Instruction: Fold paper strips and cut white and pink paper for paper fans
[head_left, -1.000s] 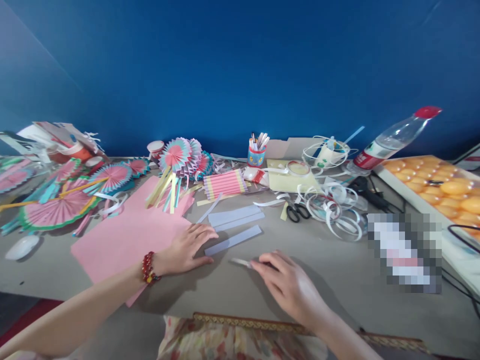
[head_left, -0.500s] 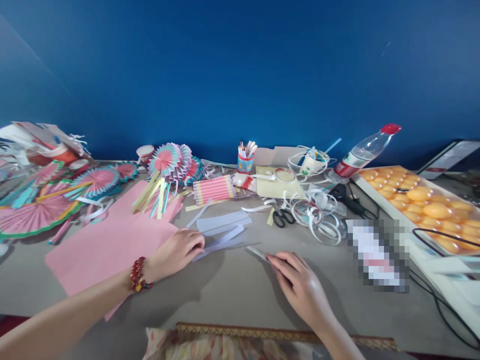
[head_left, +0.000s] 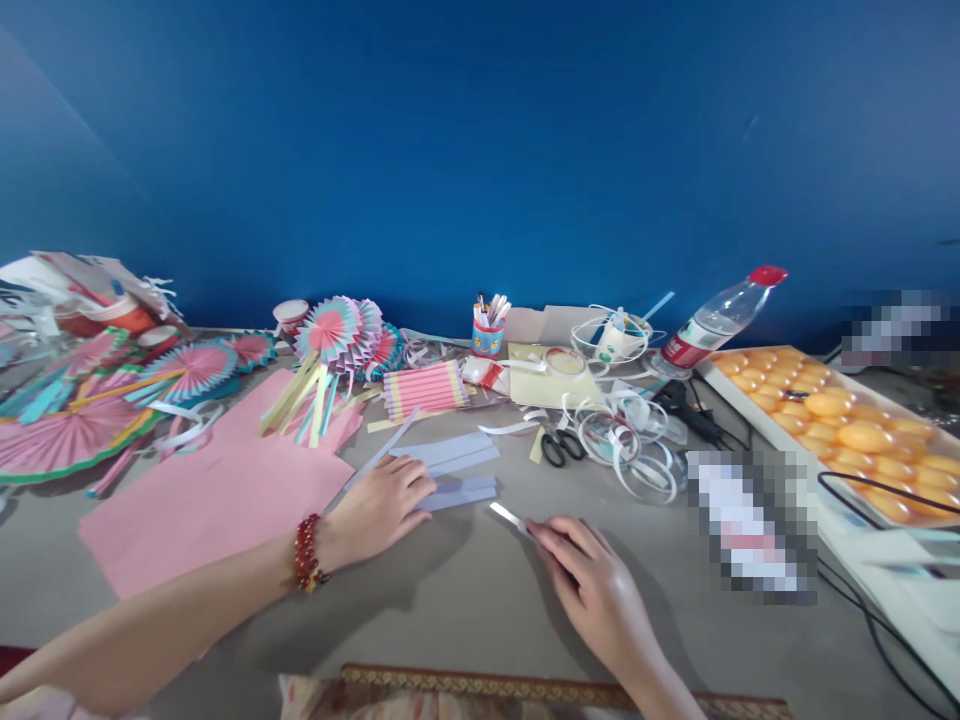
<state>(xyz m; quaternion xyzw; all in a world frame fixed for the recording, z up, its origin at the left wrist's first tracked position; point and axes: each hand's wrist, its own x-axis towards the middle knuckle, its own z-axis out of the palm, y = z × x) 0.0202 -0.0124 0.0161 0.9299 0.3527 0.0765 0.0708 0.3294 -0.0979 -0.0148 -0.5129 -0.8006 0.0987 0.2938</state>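
My left hand (head_left: 381, 503) lies over the left ends of the lavender paper strips (head_left: 474, 489), fingers spread and slightly bent, the thumb stretched along the near edge. Just beyond it is a wider folded piece of lavender paper (head_left: 457, 452). Between thumb and fingers of my right hand (head_left: 589, 570) is a craft knife (head_left: 507, 516), its pale blade pointing left toward the strips. The knife's handle is mostly hidden by my fingers. Blade and paper are a little apart.
Pink paper (head_left: 217, 490) spreads to the left, beside paper fans (head_left: 82, 425) and rosettes (head_left: 334, 330). Behind lie a pleated pink piece (head_left: 424, 388), a pen cup (head_left: 488, 335), scissors (head_left: 561, 448) and curled white strips (head_left: 637, 440). A tilted bottle (head_left: 720, 320), glue gun (head_left: 690, 410) and tray of orange balls (head_left: 847, 420) stand right.
My left hand has opened out and shifted right over the lavender strips. The near strip, raised and folded before, now lies flatter. My right hand keeps the knife in nearly the same place.
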